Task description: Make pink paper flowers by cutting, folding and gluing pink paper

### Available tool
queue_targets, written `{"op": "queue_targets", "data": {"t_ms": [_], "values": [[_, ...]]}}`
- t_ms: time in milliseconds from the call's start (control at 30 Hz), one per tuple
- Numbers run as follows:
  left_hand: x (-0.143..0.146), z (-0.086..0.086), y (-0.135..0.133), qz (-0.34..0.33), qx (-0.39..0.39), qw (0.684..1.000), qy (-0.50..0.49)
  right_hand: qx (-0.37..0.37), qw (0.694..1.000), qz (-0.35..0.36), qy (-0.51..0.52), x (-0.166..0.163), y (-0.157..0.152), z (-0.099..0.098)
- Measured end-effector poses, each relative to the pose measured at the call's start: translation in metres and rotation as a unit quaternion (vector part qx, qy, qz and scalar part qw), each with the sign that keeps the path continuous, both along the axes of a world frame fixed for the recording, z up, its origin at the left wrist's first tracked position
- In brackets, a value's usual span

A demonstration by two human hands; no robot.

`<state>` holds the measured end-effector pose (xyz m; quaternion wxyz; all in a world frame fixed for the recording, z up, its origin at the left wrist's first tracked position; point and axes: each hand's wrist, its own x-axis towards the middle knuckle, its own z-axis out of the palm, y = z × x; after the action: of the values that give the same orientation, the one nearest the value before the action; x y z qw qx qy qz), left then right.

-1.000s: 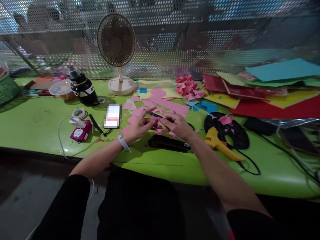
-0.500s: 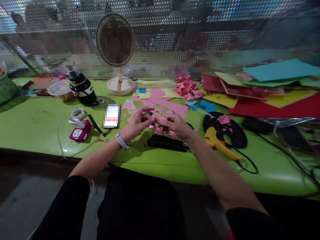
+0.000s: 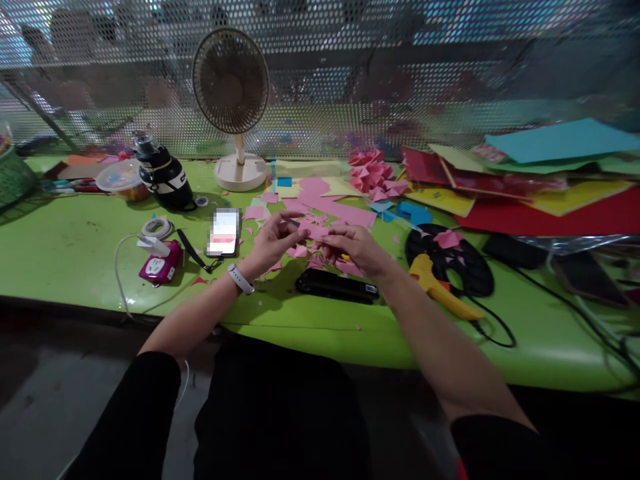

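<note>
Between my two hands is a small piece of pink paper (image 3: 314, 231), raised over a litter of pink scraps. My left hand (image 3: 276, 241) pinches its left side between thumb and fingers. At the other side, my right hand (image 3: 354, 248) grips the paper with its fingertips. Several cut pink paper pieces (image 3: 345, 210) lie under and behind the hands. Just in front of them rests a long black case-like object (image 3: 337, 285). To the right, a yellow hot glue gun (image 3: 443, 288) lies partly on a black ring-shaped pad (image 3: 465, 260).
Behind stand a fan (image 3: 240, 172) and a pile of folded pink paper (image 3: 373, 172). A phone (image 3: 223, 231), a purple socket block (image 3: 161, 262) and a black bottle (image 3: 165, 175) are on the left. Stacked coloured sheets (image 3: 550, 200) fill the back right; a cable (image 3: 565, 300) runs there.
Both hands have shifted slightly, my left a little leftward and my right a little to the right. The pink paper between them is turned differently and shows more of its face.
</note>
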<state>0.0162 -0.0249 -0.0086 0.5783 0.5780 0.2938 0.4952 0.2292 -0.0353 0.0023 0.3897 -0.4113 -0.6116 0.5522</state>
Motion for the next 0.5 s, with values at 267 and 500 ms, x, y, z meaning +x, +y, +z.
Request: {"op": "queue_targets", "data": {"t_ms": [267, 500], "values": [[0.002, 0.001, -0.006, -0.017, -0.025, 0.999, 0.017, 0.054, 0.998, 0.02, -0.025, -0.006, -0.006, -0.002], [-0.008, 0.005, 0.007, 0.09, -0.053, 0.992, -0.065, 0.065, 0.995, -0.062, 0.03, -0.008, -0.005, -0.002]]}}
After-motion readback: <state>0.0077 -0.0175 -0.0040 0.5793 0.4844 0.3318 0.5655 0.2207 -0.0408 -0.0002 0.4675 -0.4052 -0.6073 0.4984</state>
